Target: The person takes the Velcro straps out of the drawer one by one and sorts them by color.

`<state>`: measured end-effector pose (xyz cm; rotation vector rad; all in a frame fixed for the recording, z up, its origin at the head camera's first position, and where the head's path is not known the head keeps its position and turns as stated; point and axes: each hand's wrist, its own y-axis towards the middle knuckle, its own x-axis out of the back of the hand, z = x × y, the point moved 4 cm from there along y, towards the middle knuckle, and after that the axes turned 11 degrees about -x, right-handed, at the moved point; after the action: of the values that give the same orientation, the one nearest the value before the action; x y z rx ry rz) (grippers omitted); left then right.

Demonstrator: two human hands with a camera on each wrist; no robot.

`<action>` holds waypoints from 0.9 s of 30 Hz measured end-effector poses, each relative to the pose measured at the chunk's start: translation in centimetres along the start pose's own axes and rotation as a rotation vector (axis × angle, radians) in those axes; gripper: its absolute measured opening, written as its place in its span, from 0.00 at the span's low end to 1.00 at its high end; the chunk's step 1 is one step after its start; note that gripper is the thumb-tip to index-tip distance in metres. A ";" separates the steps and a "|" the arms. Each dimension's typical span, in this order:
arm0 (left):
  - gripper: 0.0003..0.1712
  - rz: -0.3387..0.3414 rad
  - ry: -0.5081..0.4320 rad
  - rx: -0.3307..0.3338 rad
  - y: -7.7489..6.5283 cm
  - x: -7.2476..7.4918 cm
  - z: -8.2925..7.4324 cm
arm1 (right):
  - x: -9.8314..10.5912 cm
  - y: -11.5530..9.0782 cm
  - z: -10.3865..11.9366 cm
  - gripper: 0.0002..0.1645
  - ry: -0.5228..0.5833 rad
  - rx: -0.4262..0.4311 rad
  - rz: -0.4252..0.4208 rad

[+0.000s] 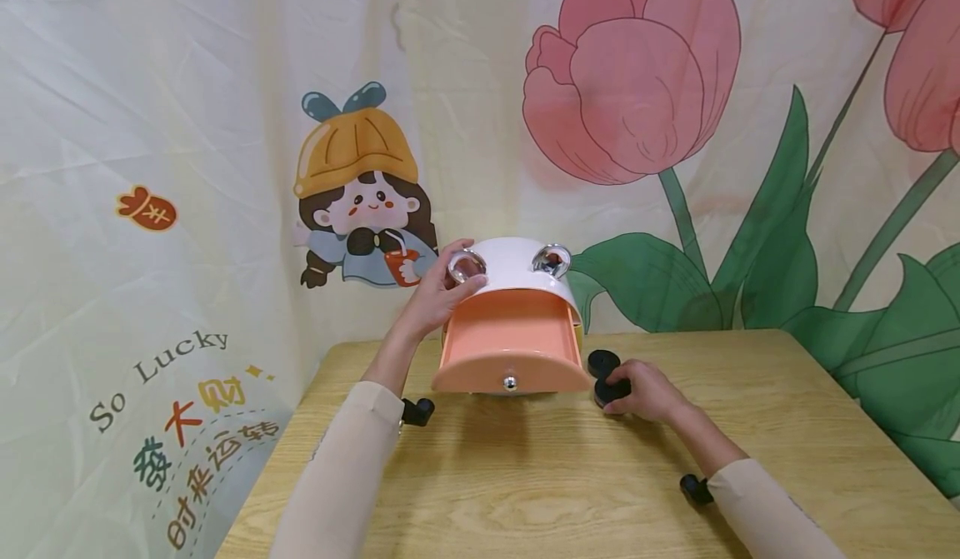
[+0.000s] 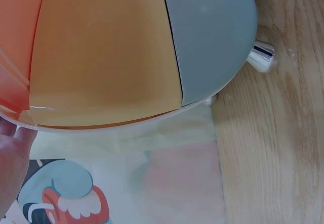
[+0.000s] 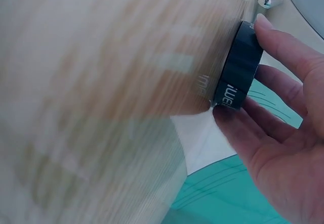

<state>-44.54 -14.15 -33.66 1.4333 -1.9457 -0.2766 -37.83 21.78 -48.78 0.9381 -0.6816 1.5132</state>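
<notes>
A frog-like desktop drawer box (image 1: pixel 512 252) with a white shell and two round chrome eyes stands on the table. Its coral drawer (image 1: pixel 510 367), with a small silver knob, is pulled out at the top; no contents show. My left hand (image 1: pixel 438 288) grips the upper left of the shell beside one eye, thumb in front. Yellow and grey-blue drawer fronts (image 2: pixel 106 52) lie below in the left wrist view. To the box's right, my right hand (image 1: pixel 648 391) pinches a black round disc (image 3: pixel 239 64) with white lettering on its side, between thumb and fingers, at the tabletop.
Another black round piece (image 1: pixel 603 363) lies just behind the held disc. The wooden table (image 1: pixel 570 501) ends at a printed cloth backdrop (image 1: pixel 465 126) close behind the box. Black wrist cameras (image 1: pixel 417 411) stick out from both sleeves.
</notes>
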 end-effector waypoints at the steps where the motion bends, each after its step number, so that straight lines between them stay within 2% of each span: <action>1: 0.41 0.002 -0.003 0.001 0.0 0.0 -0.3 | 0.0 0.0 0.1 0.26 -0.007 0.008 -0.006; 8: 0.38 0.005 -0.017 -0.024 -0.7 -0.2 -3.3 | 0.0 -0.3 0.4 0.26 -0.064 -0.005 -0.020; 15: 0.39 0.001 -0.022 -0.007 -0.7 -0.1 -3.6 | 0.7 -0.4 1.2 0.23 -0.045 -0.003 -0.051; 22: 0.40 0.002 -0.027 -0.002 -0.8 0.0 -3.6 | 2.4 -0.3 2.7 0.21 0.010 0.081 -0.104; 27: 0.39 0.004 -0.030 -0.015 -0.8 -0.1 -3.5 | 3.7 -0.4 3.9 0.22 0.080 0.088 -0.146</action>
<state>-41.66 -13.53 -31.53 1.4230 -1.9656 -0.3120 -36.72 20.44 -43.67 0.9673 -0.4822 1.4516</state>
